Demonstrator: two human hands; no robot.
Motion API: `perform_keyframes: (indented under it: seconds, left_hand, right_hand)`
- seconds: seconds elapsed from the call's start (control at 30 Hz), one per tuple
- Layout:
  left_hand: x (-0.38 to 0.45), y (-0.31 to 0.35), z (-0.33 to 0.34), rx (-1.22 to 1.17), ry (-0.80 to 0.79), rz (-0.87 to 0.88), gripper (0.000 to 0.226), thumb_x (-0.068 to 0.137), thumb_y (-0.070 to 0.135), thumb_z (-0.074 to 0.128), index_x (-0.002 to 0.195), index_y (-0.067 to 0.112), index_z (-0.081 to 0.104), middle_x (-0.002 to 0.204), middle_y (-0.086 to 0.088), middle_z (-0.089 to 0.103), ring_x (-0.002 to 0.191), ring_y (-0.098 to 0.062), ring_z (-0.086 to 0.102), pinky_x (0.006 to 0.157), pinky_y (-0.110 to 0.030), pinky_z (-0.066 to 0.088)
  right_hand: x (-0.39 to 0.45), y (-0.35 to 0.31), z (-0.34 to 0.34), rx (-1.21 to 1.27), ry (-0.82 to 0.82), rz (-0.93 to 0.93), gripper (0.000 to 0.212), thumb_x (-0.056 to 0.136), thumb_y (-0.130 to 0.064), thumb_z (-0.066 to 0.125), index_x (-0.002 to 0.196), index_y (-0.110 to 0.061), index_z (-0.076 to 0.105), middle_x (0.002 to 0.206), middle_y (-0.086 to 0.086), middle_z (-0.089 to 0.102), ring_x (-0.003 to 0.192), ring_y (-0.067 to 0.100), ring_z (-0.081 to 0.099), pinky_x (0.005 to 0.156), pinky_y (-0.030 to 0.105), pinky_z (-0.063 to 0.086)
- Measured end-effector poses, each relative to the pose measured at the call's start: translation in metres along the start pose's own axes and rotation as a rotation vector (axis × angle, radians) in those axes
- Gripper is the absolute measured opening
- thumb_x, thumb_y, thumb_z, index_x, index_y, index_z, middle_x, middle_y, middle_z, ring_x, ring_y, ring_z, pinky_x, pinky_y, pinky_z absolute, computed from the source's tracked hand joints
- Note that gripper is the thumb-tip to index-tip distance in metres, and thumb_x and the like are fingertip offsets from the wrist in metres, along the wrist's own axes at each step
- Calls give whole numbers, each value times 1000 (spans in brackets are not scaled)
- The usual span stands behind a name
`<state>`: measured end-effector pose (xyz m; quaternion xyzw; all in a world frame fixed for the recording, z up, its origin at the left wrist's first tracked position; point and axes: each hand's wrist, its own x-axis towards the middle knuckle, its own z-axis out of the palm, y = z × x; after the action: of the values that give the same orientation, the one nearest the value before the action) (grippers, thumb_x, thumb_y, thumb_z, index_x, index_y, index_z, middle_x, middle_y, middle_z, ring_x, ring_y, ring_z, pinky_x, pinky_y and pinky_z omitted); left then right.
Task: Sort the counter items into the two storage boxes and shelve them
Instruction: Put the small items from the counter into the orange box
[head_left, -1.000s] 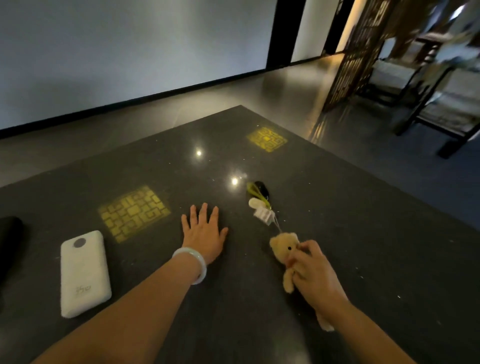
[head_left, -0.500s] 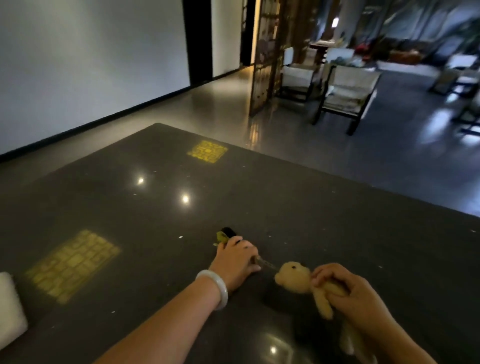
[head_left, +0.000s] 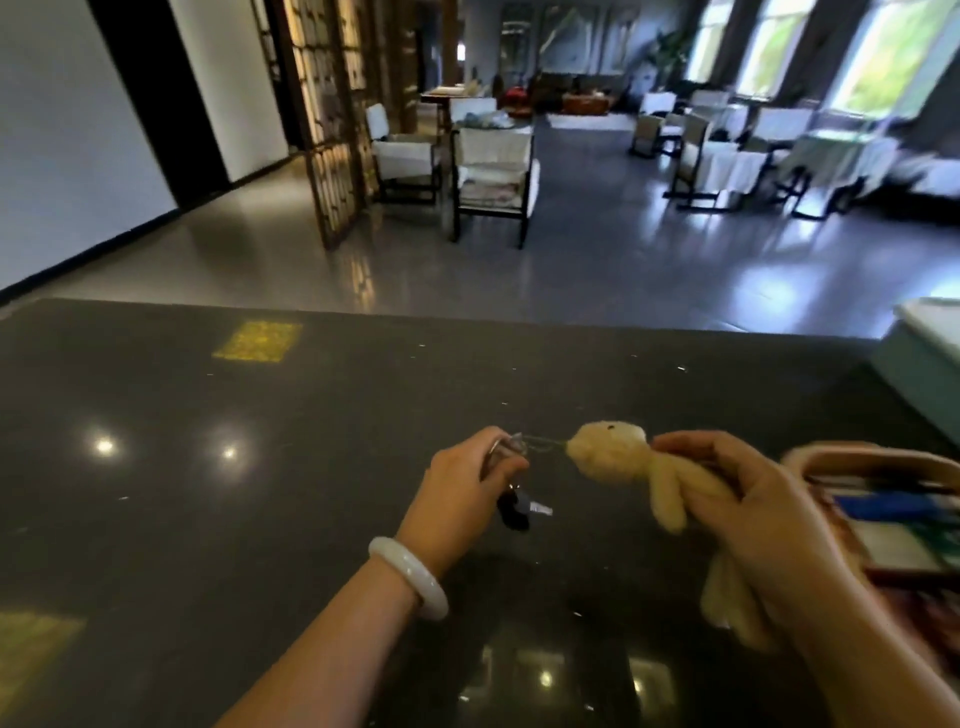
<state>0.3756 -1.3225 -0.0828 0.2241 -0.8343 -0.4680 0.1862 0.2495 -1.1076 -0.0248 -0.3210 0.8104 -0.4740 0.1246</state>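
Observation:
A small yellow plush bear hangs above the dark counter, held round its body by my right hand. A thin chain runs from the bear's head to a key ring with a dark key fob. My left hand grips that key ring, and the fob dangles below it. A pink storage box with several items inside sits at the right, just beyond my right hand. A pale green box stands at the far right of the counter.
The counter has yellow patterned squares on its far left part. Its far edge runs across the middle of the view. Beyond it lie a grey floor, a lattice screen and several chairs.
Both hands have lifted the bear and its key ring off the counter and carried them right. My view swung right, so the white power bank is gone and the pink box appears.

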Motion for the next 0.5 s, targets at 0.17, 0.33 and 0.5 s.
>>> perform_keyframes:
  seconds: [0.17,0.33,0.5]
  left_hand:
    - [-10,84,81,-167,4,111,5,95,32,57,92,30,61,86,12,70,80,3,65,67,-13,49]
    - [-21,147,143,-311,-85,162,11,90,39,58,97,32,62,90,10,72,84,-5,69,75,-32,57]
    - [-25,182,199,-472,-220,82,14,92,35,60,105,31,63,96,8,73,91,-9,70,80,-36,58]
  right_hand:
    - [-31,38,-97,-58,165,22,27,89,-19,62,104,-41,62,90,-14,66,80,1,63,66,22,47]
    - [-55,71,-168,-40,257,113,21,93,-30,56,103,-48,59,86,-19,69,75,5,68,62,30,53]
    - [-71,88,-211,5,369,160,22,88,-30,62,105,-44,65,96,-17,70,93,11,66,84,47,52]
